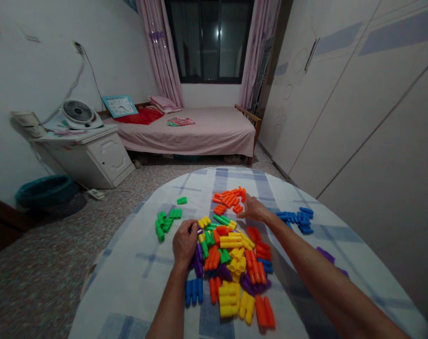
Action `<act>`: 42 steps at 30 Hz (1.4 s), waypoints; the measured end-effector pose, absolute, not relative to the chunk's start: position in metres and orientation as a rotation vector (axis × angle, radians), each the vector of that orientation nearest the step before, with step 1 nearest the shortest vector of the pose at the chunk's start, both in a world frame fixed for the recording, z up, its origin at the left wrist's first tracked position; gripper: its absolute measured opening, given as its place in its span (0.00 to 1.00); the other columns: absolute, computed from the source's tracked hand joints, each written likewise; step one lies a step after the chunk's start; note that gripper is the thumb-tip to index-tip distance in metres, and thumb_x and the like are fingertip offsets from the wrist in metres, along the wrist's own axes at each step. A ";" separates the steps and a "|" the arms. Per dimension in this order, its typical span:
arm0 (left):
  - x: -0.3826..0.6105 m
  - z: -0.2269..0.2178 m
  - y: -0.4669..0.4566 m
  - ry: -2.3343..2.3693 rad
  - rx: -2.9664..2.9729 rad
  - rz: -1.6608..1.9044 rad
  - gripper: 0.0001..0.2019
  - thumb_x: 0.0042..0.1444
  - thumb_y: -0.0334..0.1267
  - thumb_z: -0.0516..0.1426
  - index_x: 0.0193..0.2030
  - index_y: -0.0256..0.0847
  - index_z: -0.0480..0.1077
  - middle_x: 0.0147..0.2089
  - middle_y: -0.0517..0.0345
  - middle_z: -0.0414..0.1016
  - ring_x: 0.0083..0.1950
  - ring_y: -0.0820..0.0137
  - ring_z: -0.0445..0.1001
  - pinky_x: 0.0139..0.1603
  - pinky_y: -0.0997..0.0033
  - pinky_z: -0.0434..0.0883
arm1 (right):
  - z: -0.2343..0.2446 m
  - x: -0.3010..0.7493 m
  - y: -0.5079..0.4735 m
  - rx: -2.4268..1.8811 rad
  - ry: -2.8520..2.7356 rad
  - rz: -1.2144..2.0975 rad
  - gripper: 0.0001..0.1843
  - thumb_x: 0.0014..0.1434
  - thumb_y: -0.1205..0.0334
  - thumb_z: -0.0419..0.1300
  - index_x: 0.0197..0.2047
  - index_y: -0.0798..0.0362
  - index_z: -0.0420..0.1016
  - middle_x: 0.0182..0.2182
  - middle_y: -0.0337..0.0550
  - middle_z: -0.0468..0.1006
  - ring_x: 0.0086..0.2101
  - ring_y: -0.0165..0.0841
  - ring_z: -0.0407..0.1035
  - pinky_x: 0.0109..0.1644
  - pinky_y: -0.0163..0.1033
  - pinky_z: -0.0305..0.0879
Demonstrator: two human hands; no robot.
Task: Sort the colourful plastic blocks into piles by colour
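A mixed pile of plastic building blocks (231, 242) in yellow, orange, green, purple and blue lies in the middle of the round table. At its left edge is my left hand (185, 242), its fingers curled beside purple blocks (198, 260); what they hold, if anything, is hidden. My right hand (253, 208) reaches past the pile to the right side of a group of orange blocks (230, 198). Its thumb and fingers are apart, close to an orange block (238, 208) at the group's edge.
Green blocks (166, 221) lie grouped at the left, blue blocks (299, 218) at the right. Purple blocks (326, 254) are partly hidden behind my right forearm. A checked cloth (129, 278) covers the table. Beyond stand a bed (214, 127) and a cabinet (108, 157) bearing a fan (78, 113).
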State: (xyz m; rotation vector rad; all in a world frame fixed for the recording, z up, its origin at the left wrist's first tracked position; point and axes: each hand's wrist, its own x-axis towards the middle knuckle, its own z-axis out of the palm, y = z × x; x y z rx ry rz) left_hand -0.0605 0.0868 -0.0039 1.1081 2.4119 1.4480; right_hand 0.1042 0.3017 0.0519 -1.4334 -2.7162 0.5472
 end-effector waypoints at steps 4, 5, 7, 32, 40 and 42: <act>-0.060 -0.003 0.088 2.413 1.115 1.441 0.12 0.57 0.41 0.49 0.38 0.43 0.74 0.41 0.57 0.77 0.43 0.68 0.74 0.44 0.70 0.67 | 0.044 0.089 0.290 -1.403 -2.620 0.556 0.48 0.43 0.55 0.70 0.62 0.61 0.54 0.54 0.60 0.67 0.49 0.45 0.68 0.47 0.39 0.64; -0.060 -0.003 0.088 2.414 1.118 1.440 0.12 0.58 0.41 0.49 0.38 0.43 0.74 0.41 0.58 0.77 0.43 0.68 0.74 0.44 0.70 0.67 | 0.042 0.083 0.289 -1.379 -2.602 0.551 0.45 0.45 0.57 0.69 0.62 0.62 0.55 0.55 0.61 0.66 0.50 0.44 0.67 0.47 0.39 0.64; -0.060 -0.003 0.087 2.419 1.123 1.436 0.12 0.58 0.41 0.49 0.38 0.44 0.74 0.41 0.58 0.77 0.43 0.68 0.74 0.43 0.71 0.67 | 0.039 0.072 0.288 -1.335 -2.587 0.540 0.38 0.49 0.61 0.66 0.60 0.61 0.58 0.54 0.59 0.67 0.50 0.42 0.66 0.48 0.38 0.63; -0.058 -0.002 0.087 2.427 1.097 1.442 0.12 0.58 0.38 0.49 0.37 0.44 0.74 0.41 0.59 0.77 0.42 0.70 0.74 0.44 0.72 0.66 | 0.037 0.064 0.313 -1.266 -2.443 0.299 0.27 0.59 0.70 0.50 0.62 0.57 0.62 0.54 0.55 0.66 0.52 0.39 0.62 0.54 0.39 0.60; -0.057 0.001 0.087 2.439 1.098 1.425 0.12 0.58 0.38 0.49 0.37 0.43 0.73 0.41 0.58 0.77 0.42 0.69 0.74 0.44 0.71 0.67 | 0.046 0.072 0.323 -1.314 -2.381 0.530 0.27 0.54 0.71 0.54 0.59 0.59 0.65 0.52 0.51 0.71 0.50 0.37 0.67 0.53 0.37 0.62; -0.057 0.001 0.087 2.438 1.086 1.426 0.12 0.58 0.38 0.49 0.37 0.43 0.74 0.41 0.58 0.77 0.42 0.69 0.74 0.44 0.71 0.67 | 0.054 0.089 0.311 -1.256 -2.384 0.547 0.27 0.57 0.68 0.53 0.61 0.60 0.62 0.54 0.55 0.69 0.49 0.37 0.68 0.53 0.39 0.63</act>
